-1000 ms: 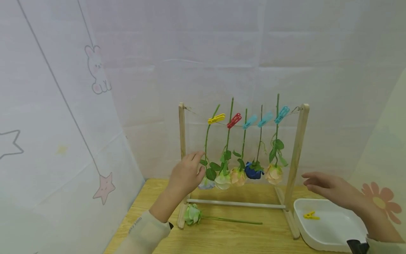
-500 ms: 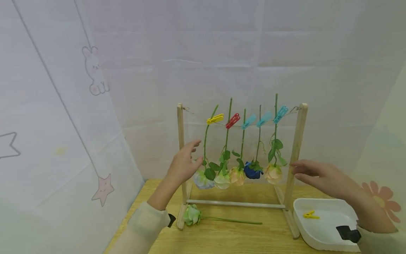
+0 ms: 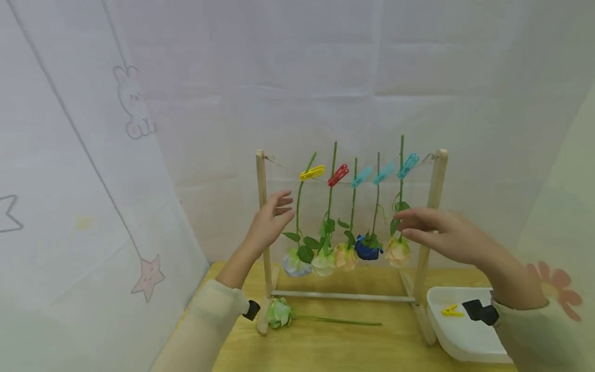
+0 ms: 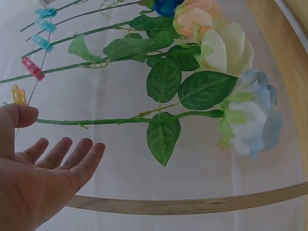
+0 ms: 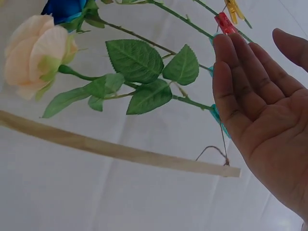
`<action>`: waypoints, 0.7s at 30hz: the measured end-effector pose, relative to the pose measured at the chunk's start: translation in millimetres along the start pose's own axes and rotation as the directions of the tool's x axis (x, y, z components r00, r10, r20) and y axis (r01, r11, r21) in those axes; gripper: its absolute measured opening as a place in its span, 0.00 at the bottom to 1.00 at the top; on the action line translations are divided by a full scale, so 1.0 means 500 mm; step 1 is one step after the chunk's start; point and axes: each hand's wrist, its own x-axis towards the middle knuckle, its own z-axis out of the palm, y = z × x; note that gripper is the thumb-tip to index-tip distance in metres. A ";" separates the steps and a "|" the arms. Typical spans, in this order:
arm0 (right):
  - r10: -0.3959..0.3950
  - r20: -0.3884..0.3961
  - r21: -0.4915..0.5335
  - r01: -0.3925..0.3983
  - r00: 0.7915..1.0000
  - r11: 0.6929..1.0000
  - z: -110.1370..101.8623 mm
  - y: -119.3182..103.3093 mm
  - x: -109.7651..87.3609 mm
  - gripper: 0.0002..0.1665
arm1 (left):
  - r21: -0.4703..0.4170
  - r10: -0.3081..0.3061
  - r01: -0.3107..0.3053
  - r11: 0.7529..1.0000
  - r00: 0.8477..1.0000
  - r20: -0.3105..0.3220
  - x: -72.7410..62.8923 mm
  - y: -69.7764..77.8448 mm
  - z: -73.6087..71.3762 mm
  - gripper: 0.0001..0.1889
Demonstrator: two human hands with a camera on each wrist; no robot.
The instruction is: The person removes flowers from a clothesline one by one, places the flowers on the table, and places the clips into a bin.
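Several artificial flowers hang upside down from a string on a wooden rack (image 3: pixel 263 206), each stem pinned by a clothespin. My left hand (image 3: pixel 274 219), fingers loosely spread and holding nothing, is beside the leftmost stem, which carries a pale blue flower (image 4: pixel 255 115) and a yellow clothespin (image 3: pixel 312 172). My right hand (image 3: pixel 441 232) is in front of the right post, its relaxed fingers near the leaves of the rightmost peach flower (image 3: pixel 397 252). Between them hang a white flower (image 3: pixel 323 263), another peach flower (image 3: pixel 346 257) and a blue flower (image 3: pixel 368 248). A red clothespin (image 3: pixel 338 175) and light blue clothespins (image 3: pixel 409 166) show above.
On the wooden table (image 3: pixel 325 351) a green flower (image 3: pixel 280 313) lies with its stem pointing right, in front of the rack's white crossbar (image 3: pixel 344 296). A white tray (image 3: pixel 465 336) at the right holds a yellow clothespin (image 3: pixel 452 310). Pale curtains stand behind.
My right hand has moved left and up from over the tray to the rightmost flower. My left hand has risen slightly along the leftmost stem. The clothespins and flowers stay hung.
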 end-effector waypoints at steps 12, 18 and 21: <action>0.006 -0.028 0.129 -0.002 1.000 0.992 0.013 -0.050 0.117 0.22 | -0.227 -0.047 0.055 0.972 0.998 0.042 0.038 -0.013 -0.007 0.29; 0.039 -0.059 0.232 -0.024 0.998 0.972 0.027 -0.054 0.160 0.26 | -0.247 -0.043 0.052 0.968 0.998 0.043 0.043 0.001 0.006 0.29; 0.058 -0.067 0.269 -0.038 0.996 0.962 0.027 -0.055 0.174 0.29 | -0.238 -0.024 0.035 0.971 0.999 0.048 0.052 -0.001 0.018 0.28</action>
